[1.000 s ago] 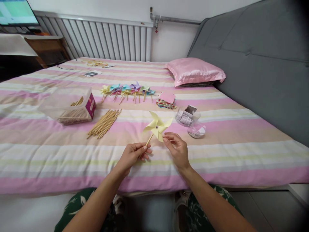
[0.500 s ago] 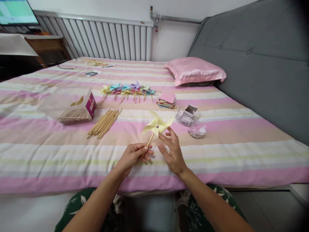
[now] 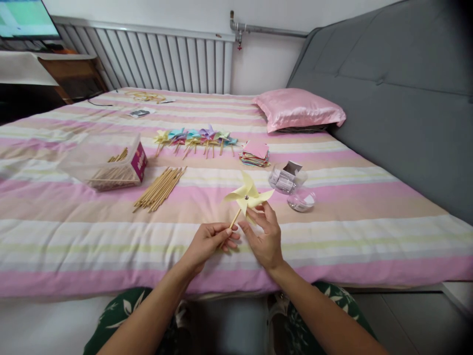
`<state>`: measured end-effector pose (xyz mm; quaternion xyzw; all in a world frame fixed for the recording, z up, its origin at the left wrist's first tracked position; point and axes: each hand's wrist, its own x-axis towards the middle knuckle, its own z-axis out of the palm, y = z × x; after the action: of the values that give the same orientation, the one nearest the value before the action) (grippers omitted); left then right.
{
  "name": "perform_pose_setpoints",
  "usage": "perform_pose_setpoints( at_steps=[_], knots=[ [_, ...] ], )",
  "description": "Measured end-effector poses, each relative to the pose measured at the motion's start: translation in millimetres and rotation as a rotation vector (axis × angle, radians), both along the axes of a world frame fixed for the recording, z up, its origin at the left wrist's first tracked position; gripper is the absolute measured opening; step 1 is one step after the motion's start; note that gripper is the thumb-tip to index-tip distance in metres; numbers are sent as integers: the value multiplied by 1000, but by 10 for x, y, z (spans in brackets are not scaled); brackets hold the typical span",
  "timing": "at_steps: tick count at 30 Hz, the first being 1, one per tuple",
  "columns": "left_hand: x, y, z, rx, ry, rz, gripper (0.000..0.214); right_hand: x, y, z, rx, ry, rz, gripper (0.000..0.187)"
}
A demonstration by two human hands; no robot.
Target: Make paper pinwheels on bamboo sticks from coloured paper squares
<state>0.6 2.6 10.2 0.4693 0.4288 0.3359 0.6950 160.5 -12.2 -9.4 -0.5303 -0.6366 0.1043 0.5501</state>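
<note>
A pale yellow paper pinwheel [image 3: 247, 195] on a thin wooden stick is held up over the striped bed [image 3: 74, 236]. My left hand [image 3: 210, 241] is closed round the lower end of the stick. My right hand [image 3: 264, 234] is just right of it, fingers curled, with the fingertips touching the lower blade of the pinwheel. A small metal pin sits at the pinwheel's centre.
A row of finished coloured pinwheels [image 3: 194, 137] lies further back, beside a stack of coloured paper squares [image 3: 254, 153]. Loose wooden sticks [image 3: 160, 188] and a clear box of sticks [image 3: 107, 162] are at the left. Two small clear tubs [image 3: 291, 185] sit right. A pink pillow [image 3: 297, 109] rests by the grey headboard.
The pinwheel has turned and shifted slightly right and down. My right hand moved in from the right to the blade, closer to my left hand.
</note>
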Motion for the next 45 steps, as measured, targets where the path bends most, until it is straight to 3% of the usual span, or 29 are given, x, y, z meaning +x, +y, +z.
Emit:
perform_pose_setpoints(
  at_steps=[4,14,19,23,31,40,45],
  knots=[
    [53,-50,-6,-25,-49,-34,37,-6,13,-43,-56,128,-2,29],
    [111,-89,-71,-12,-40,-66,39,-64,87,-21,-252,802,219,23],
    [115,-83,-108,-20,-47,-75,35,-70,59,58,-365,1012,316,19],
    [116,-77,-102,16,-51,-92,35,-66,46,81,-406,1071,418,15],
    [120,-77,-148,59,-32,-109,34,-73,35,83,-434,1174,482,9],
    [128,-71,-159,77,-17,-123,35,-64,42,21,-485,1215,356,9],
    [117,-68,-168,86,-21,-131,35,-72,32,25,-489,1209,371,9]
  ],
)
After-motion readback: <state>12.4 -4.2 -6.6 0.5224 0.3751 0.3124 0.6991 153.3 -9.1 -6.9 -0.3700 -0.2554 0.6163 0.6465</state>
